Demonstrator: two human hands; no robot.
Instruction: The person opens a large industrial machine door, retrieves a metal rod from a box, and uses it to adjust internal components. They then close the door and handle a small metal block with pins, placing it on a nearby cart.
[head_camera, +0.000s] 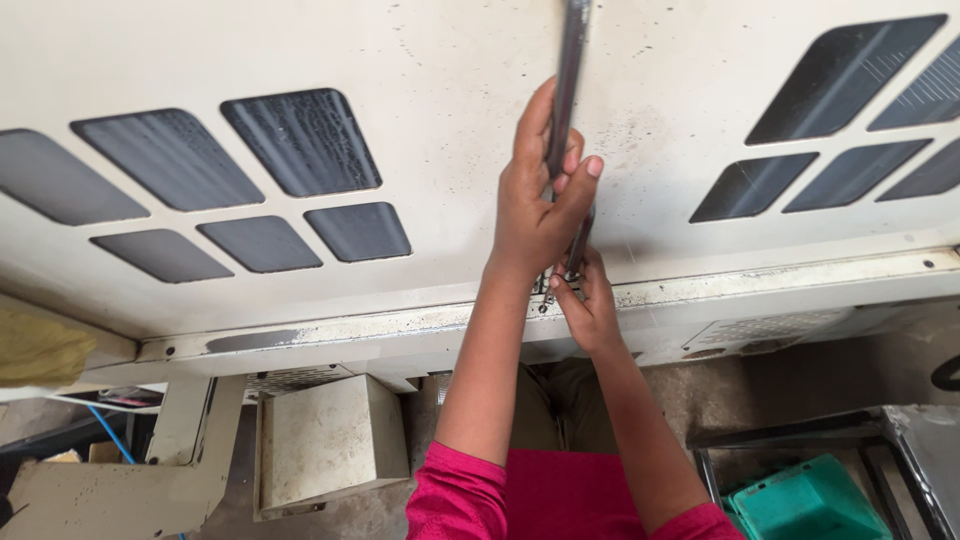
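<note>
Pink sleeves (470, 495) sit closest to the lens, both forearms reaching up to a cream, dusty casing (450, 60) with dark grille openings (300, 140). Left hand (535, 205) is clenched around a long metal tool (568, 90), whose long axis runs nearly vertical in the frame, upper end blurred toward the top edge, lower tip pointing down at the casing's seam. Right hand (588, 305) pinches that lower end at the seam. Farther right lies a green tray (810, 500).
</note>
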